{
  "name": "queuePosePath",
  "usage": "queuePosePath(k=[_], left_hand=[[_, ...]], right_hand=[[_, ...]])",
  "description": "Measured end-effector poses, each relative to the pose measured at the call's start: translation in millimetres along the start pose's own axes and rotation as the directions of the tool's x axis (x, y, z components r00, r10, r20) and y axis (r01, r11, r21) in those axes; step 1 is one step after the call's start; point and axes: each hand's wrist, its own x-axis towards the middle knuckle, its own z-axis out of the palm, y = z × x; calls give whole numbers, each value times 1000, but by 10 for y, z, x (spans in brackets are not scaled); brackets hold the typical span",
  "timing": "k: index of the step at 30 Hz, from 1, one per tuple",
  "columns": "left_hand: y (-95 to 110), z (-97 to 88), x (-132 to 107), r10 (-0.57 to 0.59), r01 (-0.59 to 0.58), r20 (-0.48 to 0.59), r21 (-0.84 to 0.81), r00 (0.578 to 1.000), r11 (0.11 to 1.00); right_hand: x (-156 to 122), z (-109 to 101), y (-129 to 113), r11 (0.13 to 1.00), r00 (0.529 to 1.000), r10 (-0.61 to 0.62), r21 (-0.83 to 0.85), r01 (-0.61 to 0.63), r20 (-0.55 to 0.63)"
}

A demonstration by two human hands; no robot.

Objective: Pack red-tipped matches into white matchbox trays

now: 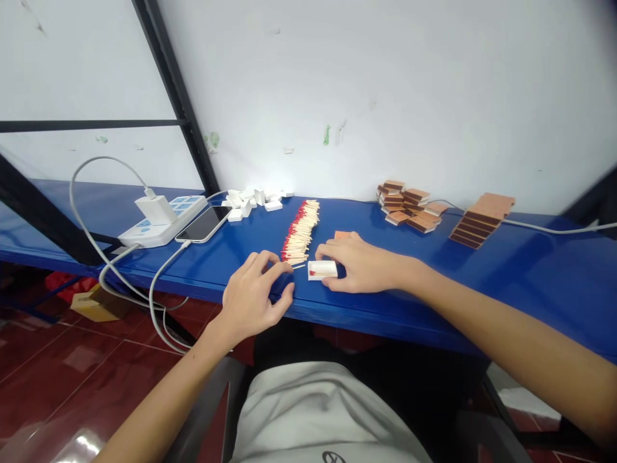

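Observation:
My right hand [359,262] grips a small white matchbox tray [315,265] between thumb and fingers at the table's front edge. Red-headed matches [319,273] lie inside the tray. To its left, my left hand [258,289] has its thumb and index finger apart, the index tip beside a loose match [299,266]. Beyond that hand stretches a long row of red-headed matches [301,231], heads mostly to the left. Partly hidden behind my right hand is an orange-brown matchbox piece [343,235].
White matchbox trays [248,200] are heaped by the wall. Brown matchboxes [409,204] are piled at the back right, beside a slanted stack of brown matchbox sleeves [482,218]. A phone [205,224], a power strip [161,228] and white cables [159,283] occupy the left.

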Motion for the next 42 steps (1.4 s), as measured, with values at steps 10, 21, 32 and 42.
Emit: queuePosePath(k=[10, 21, 32, 42], left_hand=[[-37, 124, -59, 149, -144, -150, 44, 977, 989], [44, 153, -77, 24, 3, -198, 135, 980, 991], [66, 176, -90, -37, 59, -155, 145, 987, 988], [61, 178, -93, -37, 62, -174, 140, 984, 988]], right_hand=[[-7, -56, -16, 994, 992, 108, 5, -109, 68], [31, 144, -57, 983, 978, -178, 25, 181, -111], [38, 173, -68, 983, 982, -181, 14, 182, -54], [32, 173, -71, 981, 979, -193, 22, 195, -57]])
